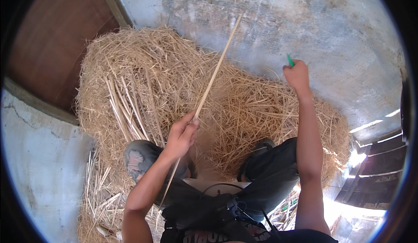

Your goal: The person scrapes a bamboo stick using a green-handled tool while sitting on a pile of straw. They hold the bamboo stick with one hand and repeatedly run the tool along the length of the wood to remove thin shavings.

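Note:
My left hand (182,134) grips a long thin pale stalk (216,67) near its middle; the stalk slants up to the right over a big heap of dry straw (165,77), and its lower end runs down past my left knee. My right hand (297,74) is raised at arm's length over the right side of the heap, fingers closed on a small green-handled tool (290,60); only the green tip shows. I am seated with both knees bent, straw between my feet.
A bundle of thicker pale stalks (126,110) lies on the left of the heap. More loose stalks (98,186) lie at lower left. Behind stand a grey concrete wall (339,38) and a brown wooden door (56,38). Dark wooden slats (379,173) are at right.

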The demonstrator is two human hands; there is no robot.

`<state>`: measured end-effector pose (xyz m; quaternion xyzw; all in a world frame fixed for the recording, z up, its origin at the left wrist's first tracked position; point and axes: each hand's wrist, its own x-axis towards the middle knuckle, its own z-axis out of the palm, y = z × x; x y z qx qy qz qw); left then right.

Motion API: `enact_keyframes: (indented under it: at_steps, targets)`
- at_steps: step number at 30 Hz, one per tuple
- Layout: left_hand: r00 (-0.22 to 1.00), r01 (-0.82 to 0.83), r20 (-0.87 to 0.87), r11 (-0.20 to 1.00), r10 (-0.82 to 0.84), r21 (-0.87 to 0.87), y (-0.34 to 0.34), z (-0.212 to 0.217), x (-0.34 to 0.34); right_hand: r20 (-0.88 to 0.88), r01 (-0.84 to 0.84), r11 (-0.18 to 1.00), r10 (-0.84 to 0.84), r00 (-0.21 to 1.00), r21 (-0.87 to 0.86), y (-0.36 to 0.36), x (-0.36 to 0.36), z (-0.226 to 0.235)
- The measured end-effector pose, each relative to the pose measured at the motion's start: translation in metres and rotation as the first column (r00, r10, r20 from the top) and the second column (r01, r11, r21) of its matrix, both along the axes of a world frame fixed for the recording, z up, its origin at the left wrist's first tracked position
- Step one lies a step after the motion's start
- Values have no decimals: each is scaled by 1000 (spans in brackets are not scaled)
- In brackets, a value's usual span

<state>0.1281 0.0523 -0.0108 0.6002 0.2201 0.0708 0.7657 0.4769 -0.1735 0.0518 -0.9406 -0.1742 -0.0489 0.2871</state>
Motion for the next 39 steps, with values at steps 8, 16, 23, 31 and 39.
enact_keyframes:
  at_steps: [8, 16, 23, 31, 39]
  targets:
    - [996, -6, 84, 967, -16, 255, 2, -2, 17, -157, -600, 799, 588, 793, -38, 85, -143, -14]
    - [995, -37, 96, 951, 8, 308, -1, 0, 20, -151, -678, 728, 662, 734, -102, 103, -178, -42]
    - [995, -60, 95, 898, 21, 437, 5, -9, 18, -50, -623, 767, 624, 780, -151, 118, -171, -56]
    - [994, -87, 105, 862, 39, 499, 0, -2, 23, 125, -426, 892, 444, 887, -151, 127, -115, -44]
    - [986, -25, 154, 853, -65, 521, -9, -4, 19, 171, -263, 958, 279, 945, -113, 105, -71, -25]
